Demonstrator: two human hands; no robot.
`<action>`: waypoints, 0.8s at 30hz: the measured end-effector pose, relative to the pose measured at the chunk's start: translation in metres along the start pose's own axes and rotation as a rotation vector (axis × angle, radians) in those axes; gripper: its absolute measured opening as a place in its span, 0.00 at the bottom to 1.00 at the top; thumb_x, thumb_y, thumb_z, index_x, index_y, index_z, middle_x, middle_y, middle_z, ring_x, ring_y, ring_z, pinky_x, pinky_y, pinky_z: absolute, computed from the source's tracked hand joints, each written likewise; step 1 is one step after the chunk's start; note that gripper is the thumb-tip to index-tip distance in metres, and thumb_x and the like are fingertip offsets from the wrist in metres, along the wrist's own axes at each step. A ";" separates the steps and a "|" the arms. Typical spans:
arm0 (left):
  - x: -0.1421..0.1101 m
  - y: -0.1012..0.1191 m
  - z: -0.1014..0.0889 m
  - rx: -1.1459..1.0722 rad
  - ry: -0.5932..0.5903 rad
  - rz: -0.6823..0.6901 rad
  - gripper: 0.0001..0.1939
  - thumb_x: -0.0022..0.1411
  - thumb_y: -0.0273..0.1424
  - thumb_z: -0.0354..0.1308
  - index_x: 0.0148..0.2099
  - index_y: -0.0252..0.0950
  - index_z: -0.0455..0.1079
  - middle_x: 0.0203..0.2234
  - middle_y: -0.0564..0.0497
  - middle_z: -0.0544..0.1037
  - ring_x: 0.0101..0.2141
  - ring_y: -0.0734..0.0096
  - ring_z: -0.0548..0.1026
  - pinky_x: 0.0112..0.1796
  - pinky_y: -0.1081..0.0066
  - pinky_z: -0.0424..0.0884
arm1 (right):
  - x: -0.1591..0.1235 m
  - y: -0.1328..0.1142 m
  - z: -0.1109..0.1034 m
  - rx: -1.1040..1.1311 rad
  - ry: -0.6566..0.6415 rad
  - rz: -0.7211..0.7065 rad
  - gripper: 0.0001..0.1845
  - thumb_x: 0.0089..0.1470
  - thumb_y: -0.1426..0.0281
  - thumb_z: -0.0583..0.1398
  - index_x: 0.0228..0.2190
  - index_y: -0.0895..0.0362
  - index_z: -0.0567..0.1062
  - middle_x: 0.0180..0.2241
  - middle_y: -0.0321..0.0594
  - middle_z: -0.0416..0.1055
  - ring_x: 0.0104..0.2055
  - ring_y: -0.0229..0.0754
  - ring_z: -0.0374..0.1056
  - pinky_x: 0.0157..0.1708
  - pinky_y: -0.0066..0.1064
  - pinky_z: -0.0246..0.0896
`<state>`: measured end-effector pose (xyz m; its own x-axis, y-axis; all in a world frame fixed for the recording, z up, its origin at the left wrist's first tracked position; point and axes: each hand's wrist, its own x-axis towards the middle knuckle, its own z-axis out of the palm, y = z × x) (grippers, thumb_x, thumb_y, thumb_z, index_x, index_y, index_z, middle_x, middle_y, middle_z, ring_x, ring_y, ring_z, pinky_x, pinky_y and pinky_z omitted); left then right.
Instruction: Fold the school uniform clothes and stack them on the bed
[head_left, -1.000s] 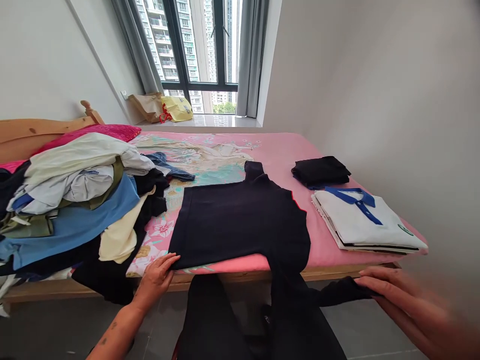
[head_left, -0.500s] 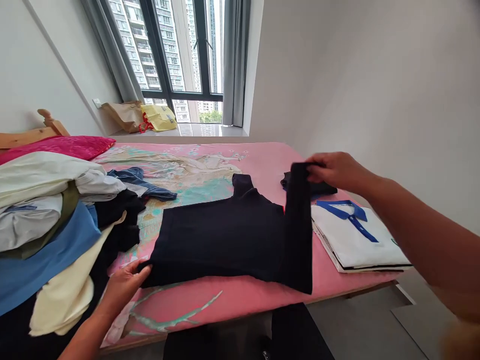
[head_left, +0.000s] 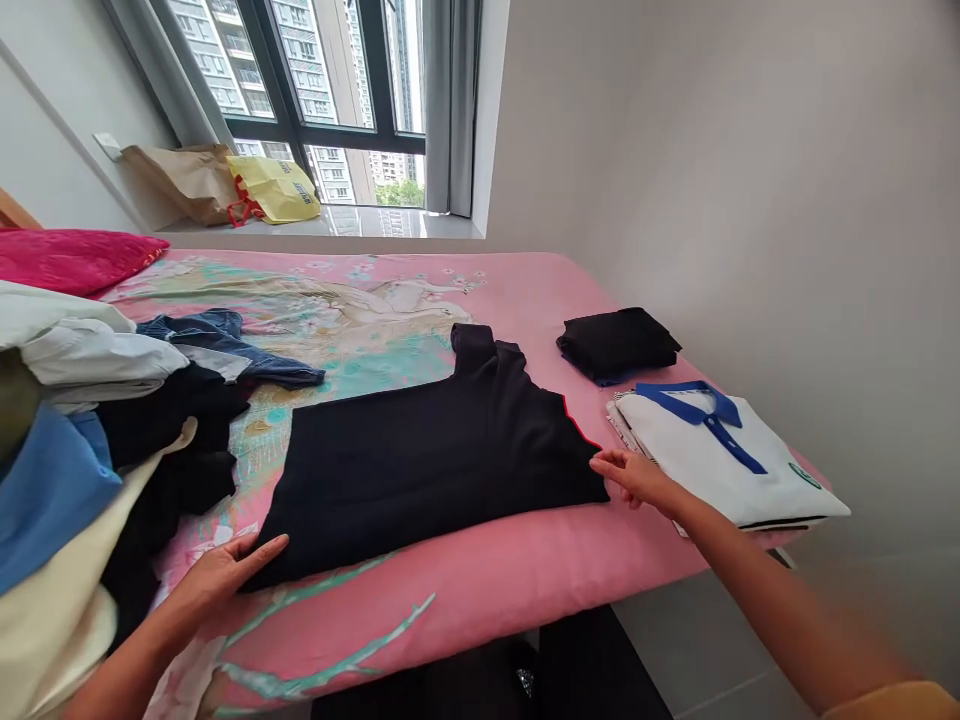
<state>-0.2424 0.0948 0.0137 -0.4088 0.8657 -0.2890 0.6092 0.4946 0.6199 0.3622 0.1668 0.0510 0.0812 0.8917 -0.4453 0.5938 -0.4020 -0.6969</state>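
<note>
A black top [head_left: 435, 460] lies flat and partly folded on the pink bed sheet [head_left: 487, 580]. My left hand [head_left: 221, 570] rests open at its near left corner, fingers flat on the cloth's edge. My right hand [head_left: 634, 477] touches the near right corner with its fingers stretched out, next to a folded white polo shirt with a blue collar [head_left: 727, 455]. Nothing is held in either hand.
A folded black garment [head_left: 616, 343] lies behind the white polo. A heap of unfolded clothes [head_left: 82, 430] fills the left of the bed, with a pink pillow [head_left: 64, 258] behind. Paper and yellow bags [head_left: 247, 185] sit on the window sill. A wall runs along the right.
My right hand laid the black sleeve it held raised onto the top and came down to the right corner. The view shifted left and closer over the bed.
</note>
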 end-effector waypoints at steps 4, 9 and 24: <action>-0.022 0.008 -0.003 -0.203 -0.263 -0.127 0.26 0.38 0.51 0.63 0.34 0.35 0.73 0.29 0.49 0.79 0.33 0.60 0.76 0.31 0.69 0.72 | -0.006 0.026 0.014 0.022 -0.014 0.078 0.29 0.48 0.53 0.60 0.46 0.57 0.67 0.32 0.39 0.72 0.16 0.29 0.59 0.12 0.22 0.55; -0.049 0.017 0.001 -0.451 -0.297 -0.118 0.26 0.39 0.49 0.64 0.35 0.35 0.69 0.23 0.54 0.76 0.17 0.76 0.69 0.19 0.76 0.64 | -0.004 0.036 0.025 0.109 -0.042 0.078 0.29 0.48 0.55 0.61 0.46 0.60 0.66 0.24 0.36 0.68 0.17 0.31 0.62 0.12 0.20 0.52; -0.060 0.012 0.024 0.297 0.420 0.238 0.21 0.56 0.42 0.50 0.47 0.34 0.68 0.35 0.46 0.76 0.39 0.59 0.74 0.41 0.62 0.67 | -0.007 0.039 0.046 0.469 -0.040 0.123 0.29 0.46 0.59 0.63 0.48 0.56 0.63 0.34 0.39 0.69 0.17 0.31 0.65 0.10 0.21 0.54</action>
<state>-0.1941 0.0509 0.0205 -0.4350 0.8808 0.1868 0.8579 0.3424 0.3831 0.3479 0.1353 0.0005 0.0916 0.8267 -0.5552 0.1565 -0.5625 -0.8118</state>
